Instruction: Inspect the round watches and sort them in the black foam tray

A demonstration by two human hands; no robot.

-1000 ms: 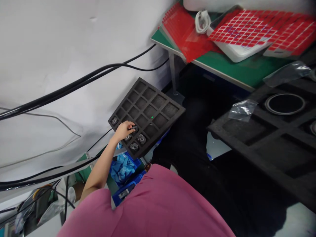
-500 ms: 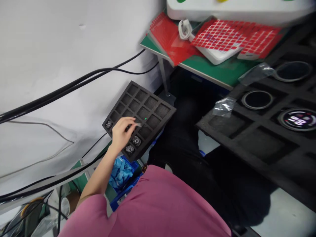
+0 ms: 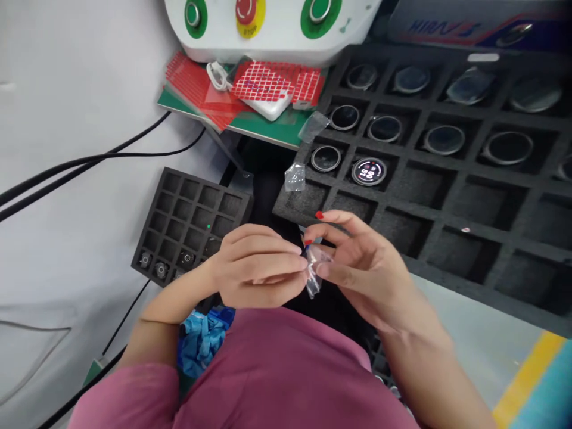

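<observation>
My left hand and my right hand meet in front of my body. Between them is a small crinkled clear plastic bag. The left hand's fingers are pressed together at the bag's left edge; anything else inside them is hidden. My right thumb pinches the bag's other side, while the red-nailed fingers curl above it. Left of my hands, a small black foam tray holds several small dark round parts in its near row. A large black foam tray with round watches lies to the right, one watch display lit.
Behind, a green table carries red sheets, a white cable and a white machine panel with buttons. Clear plastic pieces lie on the large tray's edge. Black cables cross the left; blue items sit below.
My left hand has moved from over the small tray to in front of my body. My right hand has come into view at the plastic bag. The view has swung right.
</observation>
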